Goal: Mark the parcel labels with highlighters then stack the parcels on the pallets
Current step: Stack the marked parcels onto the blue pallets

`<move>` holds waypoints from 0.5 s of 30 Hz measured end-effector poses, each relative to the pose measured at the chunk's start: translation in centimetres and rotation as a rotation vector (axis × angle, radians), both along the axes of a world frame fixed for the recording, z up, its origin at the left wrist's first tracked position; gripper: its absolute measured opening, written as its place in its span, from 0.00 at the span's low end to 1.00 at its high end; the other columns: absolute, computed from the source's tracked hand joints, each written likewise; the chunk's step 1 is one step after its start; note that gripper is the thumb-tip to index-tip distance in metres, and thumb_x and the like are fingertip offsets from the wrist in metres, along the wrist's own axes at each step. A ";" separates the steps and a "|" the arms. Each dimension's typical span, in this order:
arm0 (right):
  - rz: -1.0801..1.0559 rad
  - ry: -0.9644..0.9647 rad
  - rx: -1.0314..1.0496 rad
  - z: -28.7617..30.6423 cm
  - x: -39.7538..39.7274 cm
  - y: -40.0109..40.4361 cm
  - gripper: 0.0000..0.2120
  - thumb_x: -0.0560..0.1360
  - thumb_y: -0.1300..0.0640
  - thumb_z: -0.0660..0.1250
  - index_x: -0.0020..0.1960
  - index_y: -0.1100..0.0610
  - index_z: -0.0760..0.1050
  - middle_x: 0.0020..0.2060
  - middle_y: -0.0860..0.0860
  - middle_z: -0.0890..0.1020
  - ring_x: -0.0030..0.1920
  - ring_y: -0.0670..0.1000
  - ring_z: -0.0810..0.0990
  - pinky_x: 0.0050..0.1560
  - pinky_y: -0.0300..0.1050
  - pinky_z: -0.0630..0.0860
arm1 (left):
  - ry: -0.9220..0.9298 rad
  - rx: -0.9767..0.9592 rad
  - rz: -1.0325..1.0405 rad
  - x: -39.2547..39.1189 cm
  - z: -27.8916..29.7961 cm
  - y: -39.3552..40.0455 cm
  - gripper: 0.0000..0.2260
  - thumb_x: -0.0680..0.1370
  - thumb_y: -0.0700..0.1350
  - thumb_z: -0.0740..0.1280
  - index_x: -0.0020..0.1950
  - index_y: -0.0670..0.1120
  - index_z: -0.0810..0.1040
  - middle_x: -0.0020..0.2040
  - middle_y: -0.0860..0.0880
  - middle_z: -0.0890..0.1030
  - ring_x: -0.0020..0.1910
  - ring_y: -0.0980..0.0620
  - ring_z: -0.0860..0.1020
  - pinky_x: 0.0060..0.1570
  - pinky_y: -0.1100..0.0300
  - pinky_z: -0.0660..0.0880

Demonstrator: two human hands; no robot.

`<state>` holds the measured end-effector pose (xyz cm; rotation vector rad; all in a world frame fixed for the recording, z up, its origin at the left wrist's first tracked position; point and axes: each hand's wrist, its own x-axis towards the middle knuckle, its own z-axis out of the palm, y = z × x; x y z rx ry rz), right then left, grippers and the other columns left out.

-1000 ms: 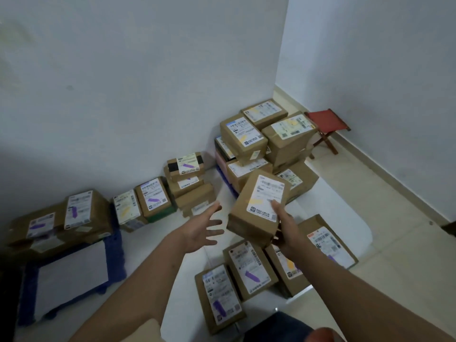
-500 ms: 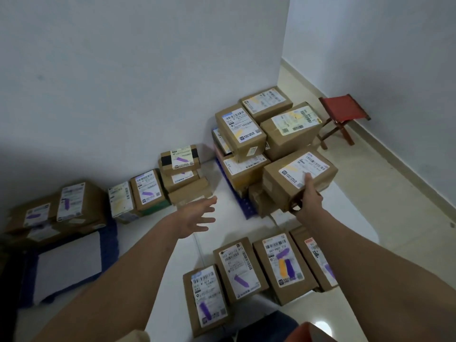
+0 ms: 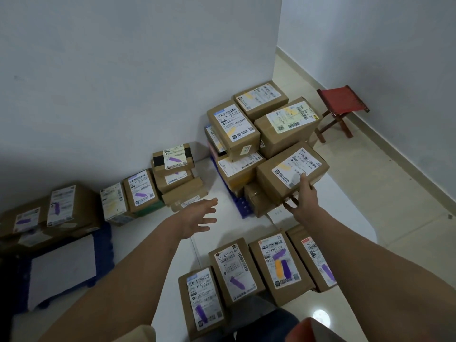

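My right hand grips the near edge of a brown parcel with a yellow-marked label, thumb on top and fingers beneath. The parcel sits against the front of a stack of parcels on a blue pallet in the corner. My left hand hovers open over the white floor, fingers spread, holding nothing. Several parcels with purple marks lie in a row near me. No highlighter shows.
A second blue pallet at the left carries a white sheet and parcels. More marked parcels line the wall. A red stool stands by the right wall.
My right hand carried the parcel from above the near row away to the corner stack and lowered it onto the stack's front. My left hand stayed open and drifted little.
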<state>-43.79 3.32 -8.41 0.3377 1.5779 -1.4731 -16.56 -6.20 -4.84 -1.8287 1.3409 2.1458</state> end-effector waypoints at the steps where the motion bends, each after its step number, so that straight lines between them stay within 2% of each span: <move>1: 0.000 0.005 0.002 -0.1 0.0 0.0 0.33 0.78 0.39 0.63 0.77 0.50 0.56 0.70 0.54 0.71 0.68 0.57 0.72 0.67 0.63 0.70 | 0.001 -0.001 -0.001 -0.1 0.0 0.0 0.20 0.81 0.57 0.64 0.69 0.49 0.73 0.67 0.50 0.75 0.60 0.47 0.78 0.62 0.49 0.74; 5: 0.020 0.011 0.036 -0.3 0.7 0.2 0.35 0.76 0.36 0.64 0.76 0.52 0.58 0.70 0.54 0.71 0.68 0.57 0.72 0.65 0.59 0.73 | 0.008 0.002 0.001 0.2 -0.2 0.1 0.21 0.80 0.56 0.65 0.70 0.49 0.73 0.67 0.49 0.75 0.61 0.46 0.78 0.64 0.49 0.73; 9: 0.040 0.010 0.061 -0.4 1.9 0.8 0.35 0.77 0.37 0.64 0.76 0.53 0.59 0.71 0.55 0.69 0.68 0.57 0.71 0.60 0.56 0.75 | 0.009 0.007 0.019 1.5 -0.8 0.5 0.20 0.80 0.57 0.65 0.69 0.49 0.74 0.66 0.49 0.76 0.60 0.47 0.79 0.61 0.50 0.75; 15: 0.076 0.010 0.089 0.0 4.2 1.7 0.35 0.77 0.36 0.63 0.77 0.53 0.57 0.72 0.55 0.66 0.69 0.57 0.69 0.60 0.55 0.74 | 0.006 0.013 0.061 4.1 -1.7 1.6 0.19 0.80 0.56 0.65 0.68 0.49 0.74 0.65 0.49 0.76 0.59 0.47 0.79 0.62 0.49 0.74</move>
